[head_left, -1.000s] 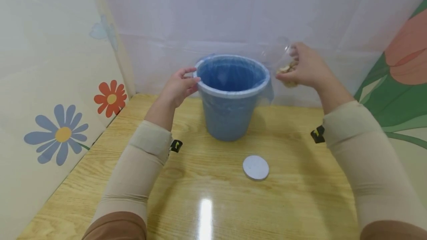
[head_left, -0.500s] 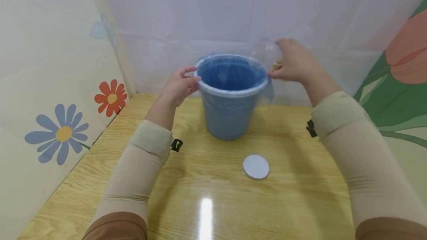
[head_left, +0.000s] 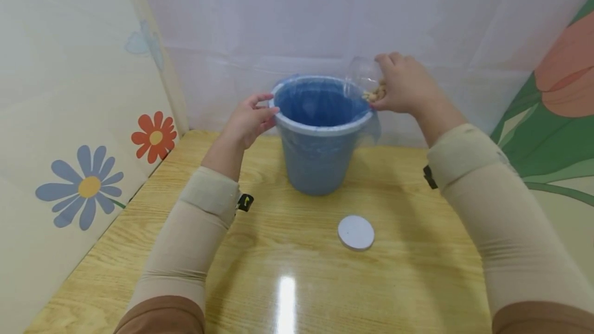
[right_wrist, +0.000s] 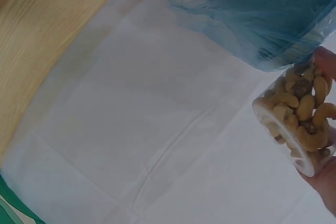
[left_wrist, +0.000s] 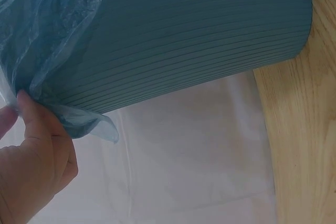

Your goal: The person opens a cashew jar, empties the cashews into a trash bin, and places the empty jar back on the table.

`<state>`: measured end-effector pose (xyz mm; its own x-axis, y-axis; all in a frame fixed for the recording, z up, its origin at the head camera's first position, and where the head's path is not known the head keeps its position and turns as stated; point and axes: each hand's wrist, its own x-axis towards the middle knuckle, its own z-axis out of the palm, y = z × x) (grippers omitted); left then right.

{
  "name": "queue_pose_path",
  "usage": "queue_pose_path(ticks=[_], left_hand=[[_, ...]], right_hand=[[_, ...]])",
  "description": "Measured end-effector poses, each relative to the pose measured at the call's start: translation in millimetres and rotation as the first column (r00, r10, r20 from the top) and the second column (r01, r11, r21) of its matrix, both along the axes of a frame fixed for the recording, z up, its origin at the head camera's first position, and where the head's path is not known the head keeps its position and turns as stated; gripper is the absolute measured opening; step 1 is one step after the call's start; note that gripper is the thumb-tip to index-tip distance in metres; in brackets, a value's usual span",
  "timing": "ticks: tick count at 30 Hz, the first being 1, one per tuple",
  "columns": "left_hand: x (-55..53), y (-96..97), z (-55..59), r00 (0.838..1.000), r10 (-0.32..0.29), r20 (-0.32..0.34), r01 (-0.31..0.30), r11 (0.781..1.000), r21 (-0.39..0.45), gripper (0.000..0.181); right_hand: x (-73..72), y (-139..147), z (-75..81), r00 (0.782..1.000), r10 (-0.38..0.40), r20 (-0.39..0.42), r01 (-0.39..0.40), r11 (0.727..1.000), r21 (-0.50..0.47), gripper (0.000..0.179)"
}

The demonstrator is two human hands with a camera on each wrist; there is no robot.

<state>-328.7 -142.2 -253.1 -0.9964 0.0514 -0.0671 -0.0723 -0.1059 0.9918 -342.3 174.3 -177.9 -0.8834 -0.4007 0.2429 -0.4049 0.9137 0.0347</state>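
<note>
left hand: fingers pinching the bin rim, liner and all | right hand: fingers curled round the jar, nuts inside, tipped right at bin's edge | disc: just chilling on table

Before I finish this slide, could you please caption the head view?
Right hand holds a tilted jar of nuts at the bucket; left hand grips its rim.

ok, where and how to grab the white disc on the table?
Likely best: pinch the white disc across its rim, coming from above on the near side. It's round and thin, lies flat on the table, and the blue bucket stands beyond it.
</note>
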Motion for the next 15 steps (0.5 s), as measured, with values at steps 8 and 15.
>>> queue_pose_path(ticks=[8, 15], left_hand=[[-0.8, -0.2, -0.2, 1.0, -0.002, 0.008, 0.002, 1.0, 0.002, 0.05], [-1.6, 0.0, 0.1, 1.0, -0.003, 0.01, 0.003, 1.0, 0.006, 0.05]], right_hand=[[0.9, -6.1, 5.4, 0.995, 0.043, -0.084, -0.033, 0.992, 0.119, 0.093], [1.2, -13.2, 9.0, 0.995, 0.041, -0.09, -0.021, 0.979, 0.205, 0.091]])
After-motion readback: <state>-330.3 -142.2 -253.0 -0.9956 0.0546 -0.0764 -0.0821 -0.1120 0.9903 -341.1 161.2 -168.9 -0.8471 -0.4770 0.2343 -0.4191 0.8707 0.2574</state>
